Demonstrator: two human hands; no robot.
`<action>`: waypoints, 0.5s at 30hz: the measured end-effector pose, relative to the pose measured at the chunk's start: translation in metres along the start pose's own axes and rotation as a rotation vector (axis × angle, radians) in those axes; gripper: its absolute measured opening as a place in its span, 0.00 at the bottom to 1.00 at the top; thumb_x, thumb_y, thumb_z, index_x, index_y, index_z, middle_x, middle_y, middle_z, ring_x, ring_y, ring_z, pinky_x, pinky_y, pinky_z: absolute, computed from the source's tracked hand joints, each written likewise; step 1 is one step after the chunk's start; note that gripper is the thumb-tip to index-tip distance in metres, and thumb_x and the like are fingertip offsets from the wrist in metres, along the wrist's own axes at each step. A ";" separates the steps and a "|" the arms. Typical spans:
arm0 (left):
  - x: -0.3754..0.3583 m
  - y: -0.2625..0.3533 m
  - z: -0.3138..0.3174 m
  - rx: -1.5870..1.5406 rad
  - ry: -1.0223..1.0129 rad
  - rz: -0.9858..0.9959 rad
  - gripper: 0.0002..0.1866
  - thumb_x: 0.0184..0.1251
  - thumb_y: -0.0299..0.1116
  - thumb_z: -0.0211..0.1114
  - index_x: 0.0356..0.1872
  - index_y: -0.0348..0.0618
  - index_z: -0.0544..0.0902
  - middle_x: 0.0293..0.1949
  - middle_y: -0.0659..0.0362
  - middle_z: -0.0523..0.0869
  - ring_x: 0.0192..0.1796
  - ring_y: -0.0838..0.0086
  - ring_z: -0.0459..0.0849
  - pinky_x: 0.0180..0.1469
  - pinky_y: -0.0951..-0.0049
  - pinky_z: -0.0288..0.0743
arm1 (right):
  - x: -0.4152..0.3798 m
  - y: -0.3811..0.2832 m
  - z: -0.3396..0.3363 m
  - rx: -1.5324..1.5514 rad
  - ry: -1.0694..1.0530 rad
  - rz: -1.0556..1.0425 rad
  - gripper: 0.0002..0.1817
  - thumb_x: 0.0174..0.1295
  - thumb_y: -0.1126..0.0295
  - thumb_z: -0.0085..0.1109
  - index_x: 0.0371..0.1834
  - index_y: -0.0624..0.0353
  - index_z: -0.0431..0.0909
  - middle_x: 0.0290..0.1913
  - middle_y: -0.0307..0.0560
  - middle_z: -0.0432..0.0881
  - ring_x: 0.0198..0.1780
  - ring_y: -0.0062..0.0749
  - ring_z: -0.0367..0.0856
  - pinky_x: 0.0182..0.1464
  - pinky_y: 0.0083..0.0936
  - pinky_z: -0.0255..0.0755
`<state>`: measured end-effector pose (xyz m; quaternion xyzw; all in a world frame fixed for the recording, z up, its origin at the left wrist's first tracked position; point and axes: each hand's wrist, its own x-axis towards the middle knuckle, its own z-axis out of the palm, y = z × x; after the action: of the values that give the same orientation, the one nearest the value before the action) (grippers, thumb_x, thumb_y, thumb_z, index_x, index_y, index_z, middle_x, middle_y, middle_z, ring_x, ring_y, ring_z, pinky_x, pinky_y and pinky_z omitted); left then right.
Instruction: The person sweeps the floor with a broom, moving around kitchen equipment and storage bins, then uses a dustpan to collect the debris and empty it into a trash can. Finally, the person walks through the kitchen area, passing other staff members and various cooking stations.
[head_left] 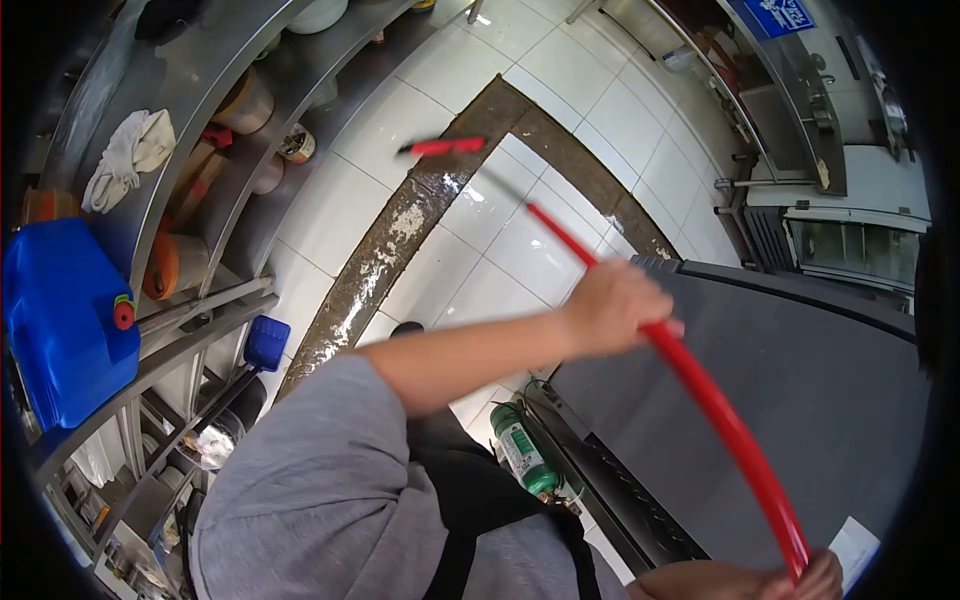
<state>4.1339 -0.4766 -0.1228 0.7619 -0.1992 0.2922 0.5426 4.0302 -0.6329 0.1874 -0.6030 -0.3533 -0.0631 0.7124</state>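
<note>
My left hand (622,308) is closed around the long red handle of a floor squeegee (715,405), about midway along it. Lower down, at the bottom right edge, my right hand (808,578) grips the handle's near end. The pole slants up and left across the view to a narrow red and black head (447,147), blurred by motion. That head overlaps the wet brown strip (400,225) set between white floor tiles (455,275).
To the left, metal shelving (215,110) carries a cloth (130,155) and containers; a blue jerrycan (70,330) stands there too. A blue dustpan (267,343) is beside it. At right is a large grey appliance (780,400), with a green cylinder (522,450) near its base.
</note>
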 end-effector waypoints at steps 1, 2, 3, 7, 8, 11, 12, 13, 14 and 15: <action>0.011 -0.031 0.012 -0.022 -0.005 0.025 0.22 0.55 0.50 0.70 0.14 0.50 0.69 0.15 0.62 0.71 0.22 0.63 0.74 0.30 0.65 0.63 | -0.010 0.020 -0.002 -0.099 0.103 -0.056 0.22 0.69 0.61 0.44 0.13 0.44 0.60 0.12 0.28 0.60 0.16 0.18 0.56 0.32 0.21 0.63; 0.018 -0.067 0.026 -0.013 -0.024 0.016 0.22 0.55 0.51 0.69 0.16 0.49 0.71 0.17 0.60 0.73 0.25 0.60 0.75 0.33 0.61 0.65 | -0.047 0.026 -0.042 -0.581 0.252 -0.117 0.22 0.69 0.63 0.42 0.13 0.49 0.59 0.13 0.35 0.57 0.20 0.23 0.58 0.38 0.27 0.60; 0.020 -0.102 0.039 -0.028 -0.003 -0.002 0.21 0.56 0.49 0.69 0.17 0.47 0.73 0.21 0.57 0.75 0.29 0.59 0.77 0.36 0.60 0.68 | -0.045 0.070 -0.035 -0.441 0.172 -0.009 0.21 0.68 0.62 0.42 0.14 0.52 0.62 0.14 0.37 0.58 0.21 0.26 0.58 0.38 0.30 0.62; 0.010 -0.196 0.065 0.029 -0.323 -0.164 0.19 0.63 0.46 0.63 0.18 0.44 0.76 0.26 0.53 0.81 0.37 0.54 0.79 0.47 0.57 0.72 | -0.043 0.194 -0.009 -0.306 0.439 0.034 0.21 0.70 0.63 0.40 0.15 0.50 0.55 0.15 0.36 0.58 0.21 0.25 0.57 0.36 0.31 0.57; 0.008 -0.191 0.062 0.034 -0.411 -0.241 0.19 0.63 0.45 0.63 0.18 0.45 0.77 0.26 0.53 0.82 0.37 0.53 0.80 0.48 0.57 0.72 | -0.042 0.187 -0.015 -0.314 0.441 0.036 0.21 0.70 0.63 0.40 0.15 0.50 0.55 0.15 0.36 0.58 0.21 0.25 0.57 0.36 0.31 0.57; 0.014 -0.130 0.051 0.078 -0.493 -0.351 0.18 0.62 0.45 0.63 0.17 0.46 0.78 0.24 0.53 0.83 0.35 0.54 0.82 0.47 0.58 0.72 | -0.032 0.130 -0.041 -0.193 0.510 0.120 0.21 0.72 0.64 0.40 0.16 0.46 0.55 0.15 0.33 0.55 0.20 0.21 0.53 0.38 0.29 0.57; 0.004 -0.114 0.055 0.086 -0.462 -0.275 0.16 0.60 0.46 0.63 0.18 0.49 0.81 0.24 0.55 0.84 0.33 0.56 0.83 0.45 0.59 0.72 | -0.029 0.104 -0.046 -0.165 0.469 0.160 0.21 0.72 0.64 0.40 0.16 0.47 0.55 0.15 0.32 0.55 0.20 0.21 0.53 0.37 0.28 0.57; -0.010 -0.091 0.056 -0.030 -0.349 -0.265 0.14 0.60 0.45 0.62 0.19 0.51 0.82 0.23 0.57 0.84 0.32 0.58 0.83 0.44 0.59 0.72 | -0.026 0.077 -0.052 -0.135 0.427 0.198 0.22 0.72 0.65 0.41 0.16 0.47 0.55 0.14 0.32 0.54 0.20 0.20 0.53 0.37 0.27 0.56; -0.014 -0.063 0.048 0.008 -0.410 -0.307 0.13 0.60 0.44 0.63 0.20 0.52 0.84 0.22 0.57 0.83 0.32 0.61 0.83 0.44 0.60 0.72 | -0.024 0.052 -0.058 -0.084 0.396 0.240 0.22 0.72 0.65 0.42 0.16 0.47 0.55 0.14 0.32 0.54 0.20 0.20 0.52 0.37 0.27 0.57; -0.019 -0.040 0.038 0.006 -0.428 -0.299 0.13 0.60 0.44 0.63 0.19 0.52 0.83 0.21 0.58 0.83 0.30 0.61 0.82 0.42 0.61 0.71 | -0.022 0.029 -0.058 -0.033 0.364 0.283 0.22 0.72 0.66 0.43 0.16 0.47 0.55 0.14 0.32 0.53 0.19 0.20 0.51 0.38 0.26 0.57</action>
<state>4.1531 -0.4994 -0.1725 0.8290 -0.1939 0.0413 0.5229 4.0532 -0.6855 0.1497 -0.6366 -0.1296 -0.0761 0.7564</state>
